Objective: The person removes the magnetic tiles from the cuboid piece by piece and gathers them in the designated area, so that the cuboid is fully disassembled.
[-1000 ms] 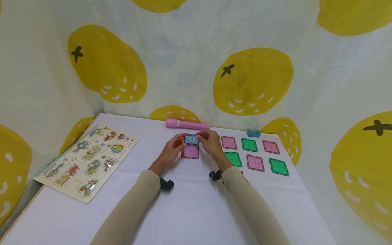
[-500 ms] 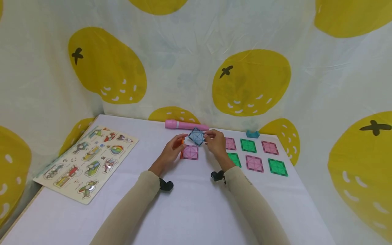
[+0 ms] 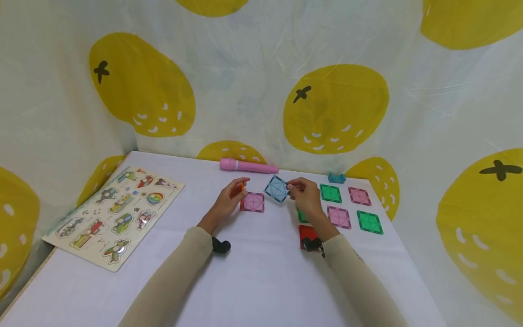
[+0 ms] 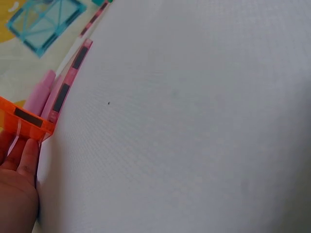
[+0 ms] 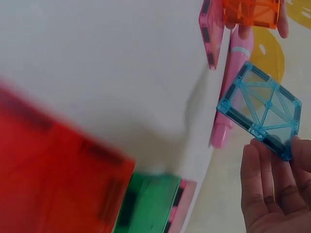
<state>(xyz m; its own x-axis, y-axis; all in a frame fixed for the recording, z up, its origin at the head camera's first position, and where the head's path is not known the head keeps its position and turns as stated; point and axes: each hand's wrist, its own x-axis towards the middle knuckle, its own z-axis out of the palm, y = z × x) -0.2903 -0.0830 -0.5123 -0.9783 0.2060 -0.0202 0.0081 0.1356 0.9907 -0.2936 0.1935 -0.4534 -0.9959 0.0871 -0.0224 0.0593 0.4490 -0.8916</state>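
Note:
My right hand [image 3: 305,196] pinches a clear blue square magnetic tile [image 3: 276,188] by one corner, raised off the table and turned like a diamond. In the right wrist view, the blue tile [image 5: 265,109] is held between thumb and fingers. My left hand [image 3: 227,198] holds an orange magnetic tile [image 3: 243,186] on its edge. That orange tile [image 4: 25,120] shows against the left fingers in the left wrist view. A pink tile [image 3: 253,202] lies flat on the table, its left edge at the orange tile's foot.
Right of the hands lie green tiles [image 3: 369,222] and pink tiles [image 3: 339,217]. A red tile [image 3: 307,236] is under the right wrist. Behind are a pink microphone-shaped stick [image 3: 249,166] and a small teal piece [image 3: 337,178]. A picture puzzle board [image 3: 118,213] lies left.
The blue tile, earlier beside the orange tile and behind the pink one, has been lifted, turned and drawn right by my right hand. My left hand stays with the orange tile.

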